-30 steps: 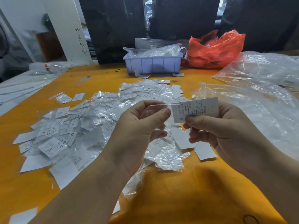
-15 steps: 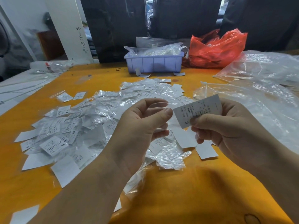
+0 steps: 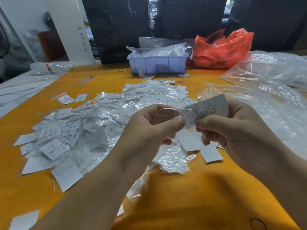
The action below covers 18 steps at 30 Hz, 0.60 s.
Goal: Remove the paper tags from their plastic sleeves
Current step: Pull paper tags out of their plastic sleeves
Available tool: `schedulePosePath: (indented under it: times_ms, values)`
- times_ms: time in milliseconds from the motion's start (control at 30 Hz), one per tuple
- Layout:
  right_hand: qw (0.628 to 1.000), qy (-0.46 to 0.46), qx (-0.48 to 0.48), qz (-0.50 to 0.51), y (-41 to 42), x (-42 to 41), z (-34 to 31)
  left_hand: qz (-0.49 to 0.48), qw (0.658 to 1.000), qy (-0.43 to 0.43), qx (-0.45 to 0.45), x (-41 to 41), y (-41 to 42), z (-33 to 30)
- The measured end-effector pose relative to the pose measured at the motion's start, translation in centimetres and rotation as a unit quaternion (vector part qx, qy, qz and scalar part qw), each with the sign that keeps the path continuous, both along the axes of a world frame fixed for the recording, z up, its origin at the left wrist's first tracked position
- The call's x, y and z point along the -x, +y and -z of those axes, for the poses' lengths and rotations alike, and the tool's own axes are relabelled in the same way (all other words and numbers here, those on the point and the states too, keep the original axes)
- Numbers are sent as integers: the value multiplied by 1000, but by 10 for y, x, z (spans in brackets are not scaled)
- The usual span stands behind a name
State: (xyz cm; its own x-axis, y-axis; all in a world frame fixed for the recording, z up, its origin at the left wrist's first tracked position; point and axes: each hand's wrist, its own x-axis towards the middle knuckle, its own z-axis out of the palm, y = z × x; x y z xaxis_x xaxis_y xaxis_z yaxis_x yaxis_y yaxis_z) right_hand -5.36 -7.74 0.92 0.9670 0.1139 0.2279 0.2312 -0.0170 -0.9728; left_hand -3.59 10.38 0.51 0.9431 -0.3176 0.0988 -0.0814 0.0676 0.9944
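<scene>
Left hand (image 3: 146,130): thumb and fingers pinch the clear plastic sleeve (image 3: 167,112), near table (image 3: 182,196) middle; right hand (image 3: 232,130): thumb and fingers pinch the paper tag (image 3: 206,108), marked S, its left end apparently at the sleeve mouth; step judged: drawing tag from sleeve; next: pull hands apart, drop each; beyond, pile of tags and sleeves (image 3: 99,123); far edge, lilac bin (image 3: 157,63).

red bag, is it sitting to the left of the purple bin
No, the red bag sits to the right of the purple bin, at the far edge of the orange table.
</scene>
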Motion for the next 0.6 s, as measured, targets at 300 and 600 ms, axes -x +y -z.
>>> schedulePosePath:
  times_ms: [300,600]
  values:
    - [999,21,-4,-25,0,-2,4,-21,1000,-10,-1,1,0,-1]
    - [999,-9,-31,0,-4,-4,1,-42,999,-3,16,0,0,-1]
